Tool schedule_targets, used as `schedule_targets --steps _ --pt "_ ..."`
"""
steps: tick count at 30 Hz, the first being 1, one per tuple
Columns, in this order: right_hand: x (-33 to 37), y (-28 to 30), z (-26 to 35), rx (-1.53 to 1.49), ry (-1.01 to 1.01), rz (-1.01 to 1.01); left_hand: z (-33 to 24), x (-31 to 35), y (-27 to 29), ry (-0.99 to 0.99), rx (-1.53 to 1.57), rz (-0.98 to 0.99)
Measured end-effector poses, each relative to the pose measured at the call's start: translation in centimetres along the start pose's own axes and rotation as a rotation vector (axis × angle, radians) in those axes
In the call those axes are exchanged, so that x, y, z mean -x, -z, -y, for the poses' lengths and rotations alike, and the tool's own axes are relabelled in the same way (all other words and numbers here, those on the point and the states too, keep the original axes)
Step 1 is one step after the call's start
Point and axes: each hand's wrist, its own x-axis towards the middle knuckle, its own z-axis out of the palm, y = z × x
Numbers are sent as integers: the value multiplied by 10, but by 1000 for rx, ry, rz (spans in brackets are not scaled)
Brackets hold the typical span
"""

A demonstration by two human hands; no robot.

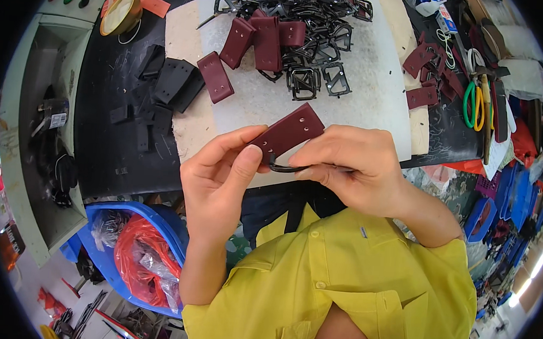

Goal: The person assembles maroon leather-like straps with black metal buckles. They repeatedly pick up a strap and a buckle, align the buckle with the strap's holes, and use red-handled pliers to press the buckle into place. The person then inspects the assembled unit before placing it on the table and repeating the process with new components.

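My left hand (pixel 215 182) pinches one end of a folded maroon leather strap piece (pixel 290 131) with small holes at its ends. In my right hand (pixel 359 165) is a black metal buckle (pixel 285 168), its bar meeting the leather's lower end; my fingers hide most of it. Just beyond my hands lie more maroon strap pieces (pixel 215 77), some on top of a heap of black buckles (pixel 328 34). Two loose buckles (pixel 336 79) sit at the near edge of that heap.
A white board (pixel 243 116) covers the middle of the black table. Black strap pieces (pixel 177 85) are stacked at left, near a round yellow container (pixel 121 14). Maroon pieces (pixel 422 96) and green-handled scissors (pixel 469 105) lie at right. A blue bin (pixel 105 247) with plastic bags stands below left.
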Motion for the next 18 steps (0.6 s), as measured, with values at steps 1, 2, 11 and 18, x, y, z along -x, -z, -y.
schedule_targets --steps 1,2,11,18 --pt "0 2 4 -16 -50 10 1 0 -1 40 91 -3" --pt "1 4 7 -33 -99 19 2 1 -2 81 181 -5" --pt "7 7 13 23 25 19 10 3 -6 20 36 -39" --pt "4 13 3 -174 -296 69 8 10 -13 -41 15 4"
